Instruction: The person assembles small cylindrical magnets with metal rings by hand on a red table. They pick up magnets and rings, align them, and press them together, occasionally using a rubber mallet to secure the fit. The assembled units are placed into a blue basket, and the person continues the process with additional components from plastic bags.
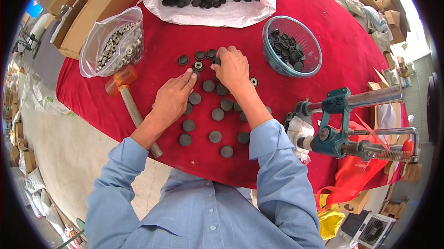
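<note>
My right grip [233, 68] is closed, thumb and forefinger pinching a black cap [216, 61] just above the middle of the red worktop [342, 55], toward its far edge. My fingers cover most of that round cap, so I cannot tell whether its face tilts. My right wrist bends inward, the forearm slanting from the near edge up and to the left, knuckles uppermost.

My left grip [172, 97] lies palm down with its fingers straight and together, pointing to the far right, the tips at a smooth cap [196, 76]. My thumb is hidden there, so I cannot tell whether it has hold of anything.

Just beyond those fingertips, a cap with a metal ring [198, 66] lies flat, hollow side up. Nearer the near edge, loose caps [215, 136] lie smooth side up, their axes upright.

By the left edge, a mallet [131, 106] has its orange head toward the far left and its handle running to the near edge. A clear bowl [282, 69] of caps stands toward the far right, and a green press [326, 133] by the right edge.
</note>
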{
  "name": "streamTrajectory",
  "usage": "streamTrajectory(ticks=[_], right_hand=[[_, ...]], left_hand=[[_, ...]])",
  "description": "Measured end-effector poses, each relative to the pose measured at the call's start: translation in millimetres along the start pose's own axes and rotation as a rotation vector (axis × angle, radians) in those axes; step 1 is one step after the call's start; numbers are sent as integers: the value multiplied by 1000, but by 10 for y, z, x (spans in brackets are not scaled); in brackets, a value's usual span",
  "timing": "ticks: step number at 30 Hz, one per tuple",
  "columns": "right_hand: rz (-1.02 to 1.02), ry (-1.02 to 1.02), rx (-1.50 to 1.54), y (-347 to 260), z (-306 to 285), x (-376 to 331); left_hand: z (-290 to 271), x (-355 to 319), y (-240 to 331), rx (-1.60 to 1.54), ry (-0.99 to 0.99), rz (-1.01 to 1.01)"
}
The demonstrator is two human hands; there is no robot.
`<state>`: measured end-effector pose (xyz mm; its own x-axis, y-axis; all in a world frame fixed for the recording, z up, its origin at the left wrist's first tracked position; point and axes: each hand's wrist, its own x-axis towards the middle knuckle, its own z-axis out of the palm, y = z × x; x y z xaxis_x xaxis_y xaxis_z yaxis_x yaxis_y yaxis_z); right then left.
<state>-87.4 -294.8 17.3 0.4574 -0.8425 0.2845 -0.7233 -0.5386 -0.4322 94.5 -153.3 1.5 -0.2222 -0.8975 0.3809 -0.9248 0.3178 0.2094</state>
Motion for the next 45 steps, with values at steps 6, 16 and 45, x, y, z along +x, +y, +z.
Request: streamTrajectory(ticks=[6,16,45], right_hand=[[6,95,297,66,-237,-108],[-192,171,133,23,-166,-465],[-261,120,-136,3,-100,-765]], left_hand=[[-1,-16,-36,118,-43,71],[-11,-56,7,160,-68,70],[27,515,-607,-157,27,-289]])
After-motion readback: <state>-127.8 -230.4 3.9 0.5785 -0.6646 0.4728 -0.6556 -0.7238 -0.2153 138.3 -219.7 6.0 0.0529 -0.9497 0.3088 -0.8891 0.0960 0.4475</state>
